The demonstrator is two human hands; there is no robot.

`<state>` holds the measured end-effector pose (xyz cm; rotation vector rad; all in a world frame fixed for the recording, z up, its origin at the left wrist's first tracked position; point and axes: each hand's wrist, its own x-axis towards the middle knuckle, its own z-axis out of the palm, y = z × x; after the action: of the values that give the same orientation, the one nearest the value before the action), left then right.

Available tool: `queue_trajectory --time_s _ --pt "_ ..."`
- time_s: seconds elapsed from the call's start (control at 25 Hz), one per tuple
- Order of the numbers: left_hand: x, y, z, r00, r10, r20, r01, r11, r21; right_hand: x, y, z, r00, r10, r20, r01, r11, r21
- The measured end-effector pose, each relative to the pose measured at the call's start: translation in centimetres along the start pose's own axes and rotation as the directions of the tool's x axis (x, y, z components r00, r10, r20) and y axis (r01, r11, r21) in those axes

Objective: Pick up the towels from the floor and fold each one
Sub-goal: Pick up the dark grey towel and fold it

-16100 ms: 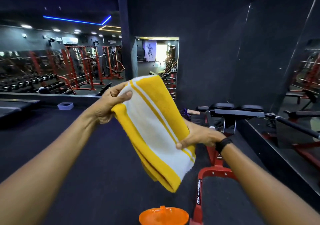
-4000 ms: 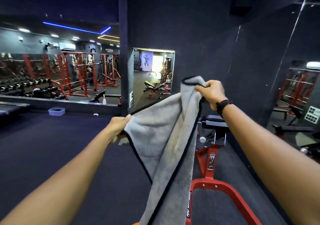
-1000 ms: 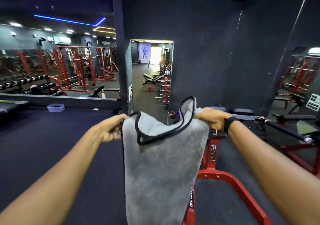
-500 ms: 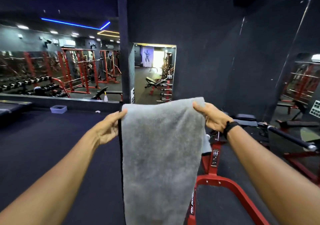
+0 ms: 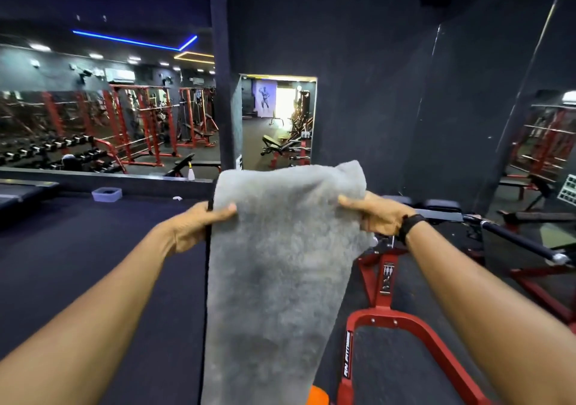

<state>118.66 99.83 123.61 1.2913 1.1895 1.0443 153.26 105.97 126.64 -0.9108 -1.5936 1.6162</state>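
Observation:
A grey towel [image 5: 274,273] with a thin black hem hangs lengthwise in front of me, doubled over, its lower end running out of the bottom of the view. My left hand [image 5: 196,226] pinches its left edge a little below the top, thumb across the front. My right hand [image 5: 377,217], with a black band on the wrist, grips the right edge at about the same height. The top of the towel stands up above both hands. No other towel is in sight.
A red-framed gym machine [image 5: 402,320] with black pads stands just right of the towel, its black bar [image 5: 523,242] reaching right. An orange object [image 5: 318,397] peeks out at the bottom. Dark floor [image 5: 87,264] spreads left, with a small pale tub [image 5: 106,194] by the mirror wall.
Both hands have slid from the towel's top corners down its side edges, so the top now rises above them. Earlier the folded-over flap was flattened into a smooth doubled sheet.

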Motion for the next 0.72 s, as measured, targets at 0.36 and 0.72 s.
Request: queue_trajectory --time_s 0.36,0.72 --pt "-0.9 0.8 0.2 0.996 -0.035 -0.076 0.037 0.999 0.022 1.5 0.7 -0.1 0.982 0.015 -0.187 -0.005 0.999 0.053" --pt "-1.2 0.7 -0.5 0.971 -0.064 -0.228 0.067 0.998 0.004 0.7 0.4 0.6 0.967 0.046 -0.252 -0.077 0.990 -0.115"
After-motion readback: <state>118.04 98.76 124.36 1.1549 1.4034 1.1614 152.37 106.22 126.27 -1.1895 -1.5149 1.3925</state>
